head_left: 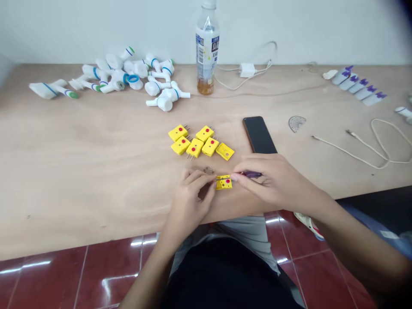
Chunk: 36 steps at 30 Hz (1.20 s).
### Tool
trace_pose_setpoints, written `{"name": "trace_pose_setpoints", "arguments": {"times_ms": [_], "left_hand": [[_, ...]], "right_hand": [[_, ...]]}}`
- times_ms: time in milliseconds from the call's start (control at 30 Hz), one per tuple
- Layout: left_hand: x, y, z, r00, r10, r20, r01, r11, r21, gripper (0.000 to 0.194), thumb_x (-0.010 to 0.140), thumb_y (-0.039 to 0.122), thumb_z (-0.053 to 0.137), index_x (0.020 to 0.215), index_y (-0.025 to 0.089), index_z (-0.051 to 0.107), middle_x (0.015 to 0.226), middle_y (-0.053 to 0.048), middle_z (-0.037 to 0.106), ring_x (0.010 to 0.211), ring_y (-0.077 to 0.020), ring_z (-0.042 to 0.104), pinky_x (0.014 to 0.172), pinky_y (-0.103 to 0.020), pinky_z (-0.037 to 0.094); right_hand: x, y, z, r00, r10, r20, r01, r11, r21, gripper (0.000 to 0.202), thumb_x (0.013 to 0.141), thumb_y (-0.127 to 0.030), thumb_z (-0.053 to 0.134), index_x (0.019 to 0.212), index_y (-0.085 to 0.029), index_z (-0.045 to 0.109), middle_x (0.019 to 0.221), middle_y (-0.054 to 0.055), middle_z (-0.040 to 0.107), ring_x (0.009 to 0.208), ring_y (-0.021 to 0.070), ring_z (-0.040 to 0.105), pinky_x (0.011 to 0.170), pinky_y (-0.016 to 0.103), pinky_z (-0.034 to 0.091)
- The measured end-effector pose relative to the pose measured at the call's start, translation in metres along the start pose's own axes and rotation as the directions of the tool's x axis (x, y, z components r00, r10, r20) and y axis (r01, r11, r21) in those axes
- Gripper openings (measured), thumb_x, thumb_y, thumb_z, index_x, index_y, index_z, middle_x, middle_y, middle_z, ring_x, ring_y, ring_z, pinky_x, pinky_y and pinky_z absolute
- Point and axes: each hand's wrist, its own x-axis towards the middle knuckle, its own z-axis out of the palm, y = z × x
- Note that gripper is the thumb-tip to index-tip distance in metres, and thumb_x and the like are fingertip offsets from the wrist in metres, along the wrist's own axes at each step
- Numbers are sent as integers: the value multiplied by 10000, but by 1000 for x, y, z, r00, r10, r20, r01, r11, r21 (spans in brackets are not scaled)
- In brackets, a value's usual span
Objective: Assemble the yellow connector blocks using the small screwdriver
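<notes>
Head view: two bare hands meet over a small yellow case (221, 186) near the close edge of the wooden table (96, 171).
Left hand (194, 192): thumb and index finger pinch the case's left end, covering it; the other fingers are partly hidden.
Right hand (268, 179): fingertips close together at the case's right end, with a dark purple tool (252, 174) held within; the fingers hide too much to tell its type.
Case face: a red disc (228, 181) shows; fine details are too small to read.
Metal pins (209, 170): beside the left hand, too blurred to count.
Pinned yellow blocks (195, 147): five, beyond the hands, beside an open yellow shell (225, 151).
Smartphone (260, 135): near end hidden behind the right hand.
Drink bottle (207, 56): cap cut by the top edge.
</notes>
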Motion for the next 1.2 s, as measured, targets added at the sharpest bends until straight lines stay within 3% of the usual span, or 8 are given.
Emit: {"name": "trace_pose_setpoints", "arguments": {"times_ms": [233, 400, 533, 733, 867, 1000, 1067, 1200], "left_hand": [[0, -1, 1, 1000, 14, -15, -14, 1000, -16, 170, 1105, 182, 724, 1203, 247, 846, 1170, -80, 865, 1145, -304, 779, 1043, -527, 655], [2, 0, 0, 1000, 3, -22, -4, 1000, -25, 168, 1102, 185, 718, 1193, 239, 848, 1170, -80, 875, 1176, -310, 779, 1024, -509, 664], [3, 1, 0, 1000, -3, -12, 3, 999, -55, 168, 1098, 193, 713, 1156, 250, 861, 1145, -75, 880, 1120, -300, 793, 988, -490, 667], [3, -3, 2, 999, -34, -11, 33, 996, -84, 165, 1077, 184, 734, 1138, 246, 874, 1167, -87, 885, 1122, -306, 797, 981, -489, 670], [4, -4, 2, 999, -33, -15, 31, 995, -96, 177, 1072, 178, 736, 1151, 244, 879, 1154, -87, 885, 1098, -304, 798, 970, -482, 662], [4, -4, 1, 998, -57, -5, 56, 994, -92, 182, 1084, 193, 732, 1196, 243, 866, 1189, -87, 879, 1133, -304, 792, 985, -466, 645], [3, -4, 0, 997, -77, 4, 77, 993, -92, 197, 1095, 212, 728, 1239, 250, 857, 1215, -85, 876, 1155, -306, 785, 964, -451, 644], [2, -4, -2, 996, -90, -6, 89, 990, -112, 166, 1107, 231, 728, 1211, 256, 855, 1210, -77, 875, 1140, -297, 786, 931, -436, 645]], "right_hand": [[6, -8, -2, 995, -22, 95, 34, 992, -122, 234, 1151, -297, 660, 957, -229, 773, 930, 21, 836, 831, 202, 752, 731, 332, 509], [21, -20, -9, 982, -64, 179, 105, 969, -224, 268, 1152, -264, 625, 969, -243, 820, 830, 24, 812, 674, 208, 688, 671, 361, 456], [27, -21, -11, 960, -162, 229, 206, 962, -180, 264, 1132, -167, 622, 980, -245, 823, 898, 28, 818, 756, 209, 718, 799, 356, 526], [22, -21, -10, 970, -149, 194, 188, 961, -205, 244, 1115, -143, 623, 1229, -232, 819, 1079, 56, 836, 932, 242, 770, 888, 367, 567], [17, -24, -8, 968, -137, 211, 187, 952, -243, 262, 1093, -119, 601, 1224, -210, 808, 1146, 81, 824, 983, 251, 768, 896, 376, 581], [11, -24, -11, 971, -123, 207, 176, 949, -260, 313, 1117, -131, 582, 1349, -217, 773, 1273, 90, 801, 1056, 243, 763, 889, 360, 578], [7, -21, -15, 978, -117, 171, 156, 960, -234, 270, 1116, -143, 608, 1312, -217, 778, 1236, 76, 811, 1033, 232, 764, 865, 347, 569], [-2, -11, -21, 995, -98, 34, 102, 983, -153, 138, 1117, -203, 676, 1048, -204, 795, 1077, 57, 834, 892, 210, 757, 787, 345, 554]]}}
